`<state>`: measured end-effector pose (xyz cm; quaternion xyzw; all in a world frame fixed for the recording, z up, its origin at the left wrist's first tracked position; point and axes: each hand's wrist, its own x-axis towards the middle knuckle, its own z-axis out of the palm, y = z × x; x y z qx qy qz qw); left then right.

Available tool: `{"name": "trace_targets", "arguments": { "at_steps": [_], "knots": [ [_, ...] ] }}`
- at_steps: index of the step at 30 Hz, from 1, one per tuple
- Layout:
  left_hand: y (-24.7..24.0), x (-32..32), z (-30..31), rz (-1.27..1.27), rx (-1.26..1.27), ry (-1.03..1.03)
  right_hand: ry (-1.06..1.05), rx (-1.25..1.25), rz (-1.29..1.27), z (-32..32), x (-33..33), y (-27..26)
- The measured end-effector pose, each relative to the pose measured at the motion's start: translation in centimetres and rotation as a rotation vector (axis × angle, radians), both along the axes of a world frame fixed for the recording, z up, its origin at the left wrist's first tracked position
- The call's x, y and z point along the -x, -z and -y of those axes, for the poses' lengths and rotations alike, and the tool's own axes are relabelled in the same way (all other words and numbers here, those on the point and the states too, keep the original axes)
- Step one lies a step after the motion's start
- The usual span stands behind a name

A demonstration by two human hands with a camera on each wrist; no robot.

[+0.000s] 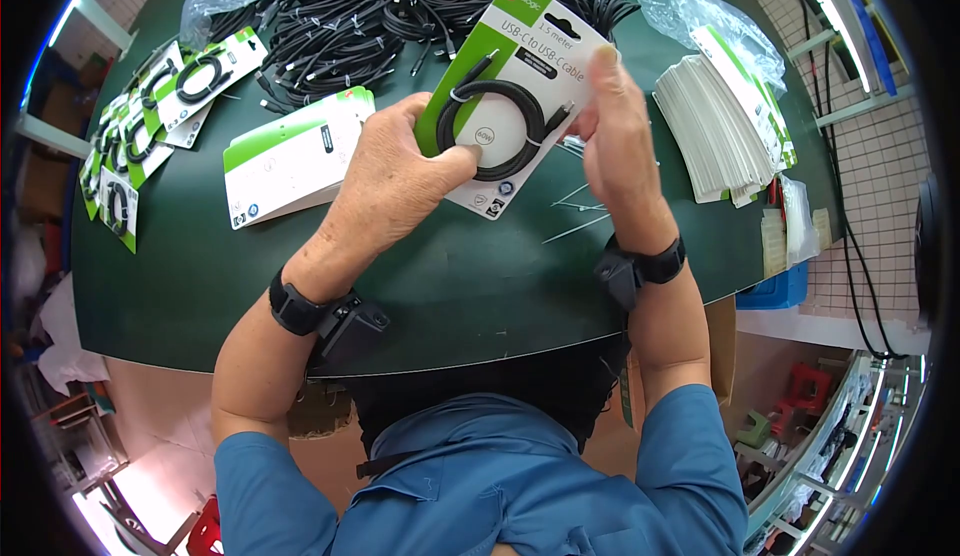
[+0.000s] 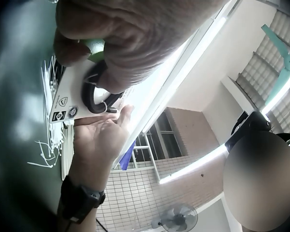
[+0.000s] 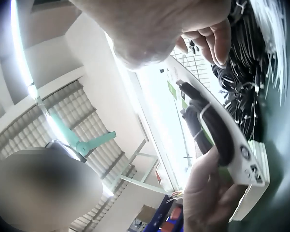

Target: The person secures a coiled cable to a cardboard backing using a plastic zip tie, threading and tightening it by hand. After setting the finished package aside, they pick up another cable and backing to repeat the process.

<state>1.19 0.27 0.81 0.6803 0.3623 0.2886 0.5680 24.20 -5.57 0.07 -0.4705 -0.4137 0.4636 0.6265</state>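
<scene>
A green-and-white card (image 1: 500,38) printed "USB-C to USB-C cable" is held up tilted, with a coiled black cable (image 1: 538,111) fastened to its front. My left hand (image 1: 390,176) grips the card's lower left side, thumb over the front beside the coil. At the card's right edge is my right hand (image 1: 625,146), its fingers extended and slightly blurred; whether they touch the card I cannot tell. In the right wrist view the cable (image 3: 217,128) bulges from the card, and my right hand (image 3: 169,29) is above it with loose fingers.
Behind lies a large heap of black cables (image 1: 330,36). Blank cards (image 1: 290,161) are stacked at left, beside finished-looking carded cables (image 1: 205,81). Another card stack (image 1: 710,126) and a plastic bag (image 1: 700,16) are at right. White ties (image 1: 578,226) lie near the right hand.
</scene>
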Motion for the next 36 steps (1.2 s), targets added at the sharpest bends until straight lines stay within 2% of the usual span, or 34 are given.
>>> {"name": "trace_targets", "arguments": {
  "at_steps": [3, 4, 7, 8, 10, 11, 14, 15, 18, 19, 22, 23, 26, 27, 30, 31, 34, 36],
  "knots": [
    [0.1, 0.3, -0.5, 0.004, -0.015, -0.015, 0.321, -0.191, 0.324, -0.1, -0.7, -1.5],
    [0.2, 0.4, -0.9, -0.023, -0.079, -0.010, 0.323, -0.188, 0.324, 0.0, -0.8, -1.8],
    [0.4, 0.6, -1.1, -0.080, -0.197, -0.004, 0.460, -0.537, 0.885, 0.5, -0.9, -2.5],
    [-0.1, 0.7, -1.0, -0.129, -0.264, 0.017, 0.455, -0.533, 0.883, 0.7, -0.4, -3.0],
    [-0.9, 1.0, -0.9, -0.232, -0.401, 0.057, 0.280, -0.775, 1.242, 1.3, 1.3, -4.3],
    [-0.7, 1.0, -0.8, -0.236, -0.401, 0.053, 0.277, -0.777, 1.237, 1.7, 2.4, -4.4],
    [0.1, 0.9, -0.3, -0.124, -0.575, 0.077, 0.100, -0.595, 1.481, 3.2, 5.5, -4.6],
    [0.2, 0.8, -0.2, -0.125, -0.576, 0.074, 0.098, -0.598, 1.479, 3.3, 5.5, -4.8],
    [0.4, 0.4, 0.1, 0.005, -0.814, 0.001, 0.036, -0.435, 1.546, 3.5, 4.7, -5.1],
    [0.1, 0.3, 0.3, 0.004, -0.817, 0.001, 0.038, -0.438, 1.545, 3.3, 4.5, -4.9],
    [-0.9, 0.2, 0.6, 0.102, -0.850, -0.263, 0.113, -0.478, 1.233, 2.7, 4.0, -3.7],
    [-1.0, 0.3, 0.5, 0.101, -0.854, -0.260, 0.118, -0.481, 1.231, 2.8, 4.0, -3.7],
    [-1.3, 0.6, 0.1, 0.026, -0.606, -0.302, 0.060, -0.221, 0.871, 3.0, 4.1, -3.9],
    [-1.0, 0.6, -0.1, 0.027, -0.613, -0.303, 0.062, -0.228, 0.871, 2.9, 4.1, -3.8],
    [-0.2, 0.1, -0.6, 0.258, -0.317, -0.248, 0.012, -0.174, 0.602, 2.5, 4.2, -2.6],
    [-0.1, 0.2, -0.6, 0.261, -0.322, -0.249, 0.011, -0.180, 0.604, 2.4, 4.2, -2.4],
    [-0.6, 0.3, -0.4, 0.439, 0.050, -0.149, -0.049, -0.095, 0.555, 2.2, 4.0, -2.1],
    [-0.4, 0.7, -0.8, 0.437, 0.124, -0.102, -0.046, -0.090, 0.488, 1.9, 4.2, -1.8]
  ]
}}
